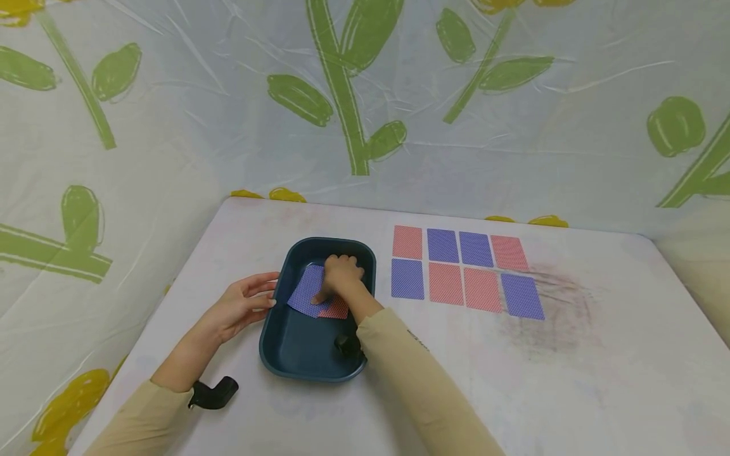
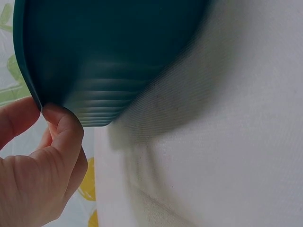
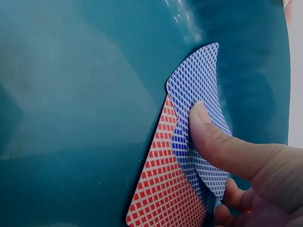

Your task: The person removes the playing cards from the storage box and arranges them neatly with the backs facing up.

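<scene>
R hand (image 1: 344, 278) reaches down inside the dk teal tray (image 1: 302, 356); its thumb lies flat on a blue-backed card (image 3: 201, 78) w/ fingertips behind, so it's pinching that card, which bows a bit. 2nd blue card (image 3: 181, 144) peeks out directly underneath, & a red-backed card (image 3: 163, 184) sits partly under the blues, all within the tray, toward its far half.

L hand (image 1: 245, 308) is at the tray's left side, fingertips touching the rim, fingers a bit apart in head view; can't tell if it's pinching the rim or just resting there.

Blk wrist gadget (image 1: 213, 392) shows below the L wrist, left of tray's near end; blk piece (image 1: 346, 345) by the R cuff, over tray's near right part. Beige sleeves (image 1: 424, 380) on both arms; the right one crosses the tray's right edge.

Right of tray, well apart from the hands: 8 cards (image 1: 445, 284), pattern side up, 2 rows x 4. Far row, going away from tray: red, blue, blue, red. Near row: blue, red, red, blue. Small gaps btw most.

Tray stands on a whitish table (image 1: 599, 392); grayish-red smudges (image 1: 561, 310) on it, right of tray past the cards. Beyond & left of tray: pale sheet (image 1: 188, 114) w/ green leaf & stem shapes, some yellow bits.
</scene>
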Demonstrator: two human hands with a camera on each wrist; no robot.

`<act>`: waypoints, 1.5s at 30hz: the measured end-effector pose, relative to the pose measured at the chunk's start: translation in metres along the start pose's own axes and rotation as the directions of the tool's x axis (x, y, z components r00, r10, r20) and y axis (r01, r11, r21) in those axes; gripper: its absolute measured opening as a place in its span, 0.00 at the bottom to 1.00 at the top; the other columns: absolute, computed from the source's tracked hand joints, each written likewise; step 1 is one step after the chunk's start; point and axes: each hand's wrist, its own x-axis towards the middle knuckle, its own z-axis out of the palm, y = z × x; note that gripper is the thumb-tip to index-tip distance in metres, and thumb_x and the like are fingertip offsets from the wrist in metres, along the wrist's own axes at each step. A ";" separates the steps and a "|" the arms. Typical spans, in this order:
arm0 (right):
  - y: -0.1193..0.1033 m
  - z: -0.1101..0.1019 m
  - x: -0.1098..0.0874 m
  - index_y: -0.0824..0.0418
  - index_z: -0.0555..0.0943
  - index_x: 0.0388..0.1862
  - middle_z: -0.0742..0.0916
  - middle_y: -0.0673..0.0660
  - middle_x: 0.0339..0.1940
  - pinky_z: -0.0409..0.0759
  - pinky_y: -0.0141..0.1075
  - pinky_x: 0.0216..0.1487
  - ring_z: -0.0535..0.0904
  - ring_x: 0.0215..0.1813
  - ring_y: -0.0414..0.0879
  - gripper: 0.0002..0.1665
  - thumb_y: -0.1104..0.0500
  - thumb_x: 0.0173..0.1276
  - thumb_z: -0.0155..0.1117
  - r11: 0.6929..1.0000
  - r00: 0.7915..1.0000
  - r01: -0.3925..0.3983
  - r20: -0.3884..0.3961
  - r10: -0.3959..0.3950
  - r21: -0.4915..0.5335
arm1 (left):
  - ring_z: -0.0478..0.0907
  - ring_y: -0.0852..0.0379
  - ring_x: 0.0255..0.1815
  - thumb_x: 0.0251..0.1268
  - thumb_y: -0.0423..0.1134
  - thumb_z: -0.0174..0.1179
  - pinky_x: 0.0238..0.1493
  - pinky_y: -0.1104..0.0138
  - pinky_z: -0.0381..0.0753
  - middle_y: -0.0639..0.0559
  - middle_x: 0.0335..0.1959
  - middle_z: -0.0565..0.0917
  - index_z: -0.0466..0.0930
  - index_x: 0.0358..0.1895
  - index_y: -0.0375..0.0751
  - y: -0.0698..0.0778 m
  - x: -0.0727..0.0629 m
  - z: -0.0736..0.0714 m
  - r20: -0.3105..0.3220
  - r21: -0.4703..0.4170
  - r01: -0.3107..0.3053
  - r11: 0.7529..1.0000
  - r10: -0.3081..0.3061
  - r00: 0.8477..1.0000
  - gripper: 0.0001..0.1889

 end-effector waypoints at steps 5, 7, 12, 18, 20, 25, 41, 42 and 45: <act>-0.001 -0.001 -0.001 0.61 0.66 0.63 0.76 0.61 0.58 0.70 0.51 0.53 0.69 0.58 0.57 0.55 0.42 0.38 0.79 1.000 1.000 0.009 0.006 -0.009 0.020 | 0.72 0.57 0.46 0.62 0.24 0.51 0.44 0.69 0.77 0.31 0.62 0.61 0.53 0.69 0.30 0.000 0.000 0.000 0.006 -0.016 -0.003 1.000 0.004 1.000 0.31; -0.002 -0.002 -0.002 0.60 0.65 0.65 0.77 0.61 0.58 0.71 0.51 0.52 0.72 0.57 0.57 0.56 0.44 0.38 0.80 0.999 1.000 0.022 0.004 -0.022 0.043 | 0.73 0.57 0.46 0.62 0.23 0.51 0.44 0.69 0.77 0.31 0.62 0.61 0.53 0.69 0.29 0.000 0.000 0.000 0.008 -0.022 -0.004 1.000 0.004 1.000 0.31; -0.003 -0.005 -0.006 0.57 0.67 0.60 0.80 0.59 0.51 0.73 0.49 0.47 0.76 0.51 0.55 0.48 0.50 0.40 0.81 0.990 0.997 0.072 -0.011 -0.071 0.120 | 0.73 0.57 0.46 0.62 0.23 0.50 0.44 0.68 0.77 0.31 0.63 0.60 0.52 0.70 0.29 0.001 0.000 0.000 0.016 -0.032 -0.004 0.999 0.004 1.000 0.32; 0.002 -0.011 -0.009 0.57 0.70 0.45 0.79 0.55 0.36 0.72 0.40 0.33 0.74 0.35 0.49 0.29 0.60 0.47 0.76 0.945 0.985 0.165 0.004 -0.173 0.283 | 0.73 0.59 0.44 0.62 0.23 0.50 0.43 0.70 0.76 0.31 0.63 0.60 0.52 0.70 0.30 0.002 0.002 0.000 0.022 -0.051 0.006 0.999 -0.005 1.000 0.32; 0.004 -0.013 -0.010 0.58 0.68 0.43 0.77 0.56 0.34 0.71 0.37 0.28 0.73 0.30 0.48 0.26 0.65 0.50 0.73 0.913 0.980 0.177 0.025 -0.200 0.367 | 0.74 0.59 0.43 0.62 0.22 0.50 0.42 0.70 0.76 0.31 0.63 0.61 0.52 0.70 0.30 0.003 0.002 0.000 0.020 -0.052 0.004 0.999 -0.003 1.000 0.32; 0.008 -0.020 -0.013 0.60 0.65 0.45 0.75 0.60 0.38 0.74 0.36 0.23 0.73 0.25 0.48 0.21 0.72 0.58 0.62 0.820 0.972 0.144 0.077 -0.222 0.554 | 0.74 0.60 0.42 0.62 0.23 0.50 0.41 0.70 0.76 0.31 0.62 0.61 0.52 0.70 0.29 0.004 0.004 -0.001 0.019 -0.051 -0.001 0.999 0.002 1.000 0.32; 0.022 -0.044 -0.023 0.62 0.67 0.55 0.75 0.60 0.32 0.81 0.47 0.36 0.75 0.28 0.51 0.27 0.79 0.58 0.54 0.591 0.941 0.052 0.159 -0.298 0.805 | 0.73 0.57 0.44 0.62 0.23 0.51 0.44 0.68 0.77 0.32 0.61 0.62 0.53 0.69 0.30 -0.001 0.001 0.000 -0.001 -0.032 0.007 0.999 -0.007 1.000 0.32; 0.024 -0.045 -0.024 0.63 0.67 0.56 0.74 0.60 0.32 0.81 0.46 0.36 0.75 0.28 0.50 0.28 0.79 0.57 0.54 0.580 0.939 0.052 0.158 -0.306 0.813 | 0.72 0.57 0.44 0.62 0.23 0.51 0.44 0.68 0.76 0.33 0.61 0.62 0.53 0.69 0.30 -0.001 0.001 0.000 -0.002 -0.032 0.008 0.999 -0.008 1.000 0.32; 0.029 -0.048 -0.026 0.63 0.66 0.57 0.73 0.59 0.32 0.81 0.45 0.34 0.74 0.28 0.50 0.29 0.79 0.57 0.55 0.550 0.933 0.058 0.151 -0.327 0.833 | 0.72 0.57 0.44 0.61 0.23 0.50 0.44 0.69 0.76 0.33 0.60 0.63 0.53 0.69 0.29 -0.001 0.001 0.000 -0.004 -0.029 0.007 1.000 -0.007 1.000 0.31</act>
